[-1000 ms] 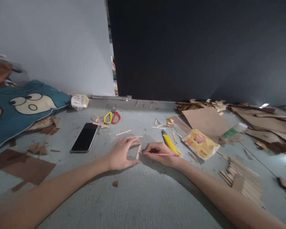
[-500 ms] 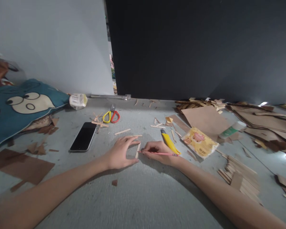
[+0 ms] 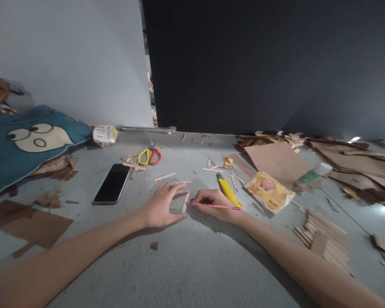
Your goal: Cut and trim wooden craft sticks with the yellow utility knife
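Passable on near stretch of grey bench (image 3: 192,278), past small brown scrap (image 3: 154,246), but boxed in by bare left forearm (image 3: 93,243) and bare right forearm (image 3: 291,252). Tight between left hand (image 3: 162,206) and right hand (image 3: 214,203), with thin pale wooden stick (image 3: 185,203) and slim red pencil (image 3: 223,206) in the way. Blocked right by yellow-handled cutter (image 3: 230,192), then yellow printed packet (image 3: 269,191). Free to pass ahead between red-and-yellow-handled scissors (image 3: 152,149) and loose pale sticks (image 3: 212,170). Walled off at back by tall black panel (image 3: 263,68).

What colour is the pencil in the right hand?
Pinkish red; the pencil in the right hand shows best in the head view.
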A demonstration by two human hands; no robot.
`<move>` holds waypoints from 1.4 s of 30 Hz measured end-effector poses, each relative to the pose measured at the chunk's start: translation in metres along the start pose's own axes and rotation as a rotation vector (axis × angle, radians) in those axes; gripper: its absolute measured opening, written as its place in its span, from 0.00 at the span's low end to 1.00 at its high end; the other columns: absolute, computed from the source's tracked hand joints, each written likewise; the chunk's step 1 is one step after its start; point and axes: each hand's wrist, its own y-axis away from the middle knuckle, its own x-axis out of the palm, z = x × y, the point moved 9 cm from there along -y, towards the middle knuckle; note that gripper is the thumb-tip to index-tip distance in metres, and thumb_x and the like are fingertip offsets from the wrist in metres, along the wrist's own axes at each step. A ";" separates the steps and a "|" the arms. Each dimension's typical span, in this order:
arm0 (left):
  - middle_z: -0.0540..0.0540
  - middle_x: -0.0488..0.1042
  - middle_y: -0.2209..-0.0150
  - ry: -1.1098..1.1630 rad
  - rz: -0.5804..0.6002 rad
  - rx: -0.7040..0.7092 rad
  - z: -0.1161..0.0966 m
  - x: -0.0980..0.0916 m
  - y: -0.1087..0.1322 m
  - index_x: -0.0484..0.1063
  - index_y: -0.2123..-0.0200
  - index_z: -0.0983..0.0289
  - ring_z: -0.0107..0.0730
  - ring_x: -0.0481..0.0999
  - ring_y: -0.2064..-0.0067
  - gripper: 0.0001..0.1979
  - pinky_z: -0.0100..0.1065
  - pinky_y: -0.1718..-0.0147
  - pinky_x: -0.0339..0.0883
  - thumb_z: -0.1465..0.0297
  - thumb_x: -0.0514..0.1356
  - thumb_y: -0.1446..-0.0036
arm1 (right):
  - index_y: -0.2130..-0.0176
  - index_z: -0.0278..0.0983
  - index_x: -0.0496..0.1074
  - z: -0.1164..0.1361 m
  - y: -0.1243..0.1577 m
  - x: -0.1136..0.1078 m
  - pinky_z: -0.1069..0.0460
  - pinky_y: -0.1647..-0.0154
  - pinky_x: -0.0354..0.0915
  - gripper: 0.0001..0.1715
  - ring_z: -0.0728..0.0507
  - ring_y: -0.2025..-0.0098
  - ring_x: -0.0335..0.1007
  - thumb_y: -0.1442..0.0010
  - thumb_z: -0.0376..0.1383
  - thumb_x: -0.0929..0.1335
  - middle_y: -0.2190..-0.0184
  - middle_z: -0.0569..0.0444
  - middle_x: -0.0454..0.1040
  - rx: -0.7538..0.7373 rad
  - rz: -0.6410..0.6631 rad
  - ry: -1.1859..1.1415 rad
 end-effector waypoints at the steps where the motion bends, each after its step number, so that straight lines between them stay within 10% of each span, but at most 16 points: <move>1: 0.61 0.72 0.33 -0.002 0.000 -0.001 0.000 0.000 0.000 0.62 0.30 0.52 0.55 0.64 0.28 0.40 0.61 0.30 0.54 0.62 0.71 0.44 | 0.68 0.38 0.77 0.001 0.000 0.000 0.53 0.74 0.56 0.20 0.49 0.74 0.62 0.35 0.51 0.72 0.76 0.56 0.71 -0.009 0.006 0.005; 14: 0.61 0.68 0.31 -0.035 0.000 0.020 -0.001 0.000 0.000 0.65 0.32 0.52 0.57 0.64 0.29 0.37 0.60 0.31 0.56 0.62 0.70 0.44 | 0.56 0.39 0.83 0.018 0.001 -0.019 0.50 0.65 0.66 0.19 0.44 0.64 0.73 0.33 0.50 0.72 0.61 0.48 0.80 -0.162 -0.159 0.060; 25: 0.62 0.69 0.33 0.066 -0.002 0.187 -0.002 -0.002 0.005 0.54 0.26 0.54 0.49 0.65 0.31 0.39 0.58 0.31 0.58 0.77 0.57 0.39 | 0.57 0.36 0.81 -0.001 0.003 -0.010 0.53 0.73 0.70 0.27 0.49 0.75 0.72 0.33 0.57 0.71 0.70 0.51 0.79 -0.034 -0.110 -0.241; 34: 0.59 0.77 0.55 -0.185 -0.334 0.058 0.014 -0.014 0.006 0.75 0.54 0.63 0.49 0.73 0.47 0.11 0.54 0.45 0.70 0.79 0.59 0.38 | 0.58 0.37 0.82 0.010 0.003 -0.013 0.53 0.71 0.68 0.24 0.48 0.73 0.71 0.30 0.54 0.69 0.70 0.51 0.78 -0.087 -0.122 -0.102; 42: 0.57 0.79 0.58 -0.256 -0.265 0.229 -0.006 -0.009 0.005 0.79 0.57 0.62 0.40 0.76 0.53 0.12 0.43 0.50 0.74 0.78 0.56 0.30 | 0.54 0.36 0.83 0.022 0.004 -0.016 0.52 0.67 0.68 0.20 0.47 0.70 0.73 0.28 0.48 0.69 0.67 0.49 0.79 -0.205 -0.126 0.056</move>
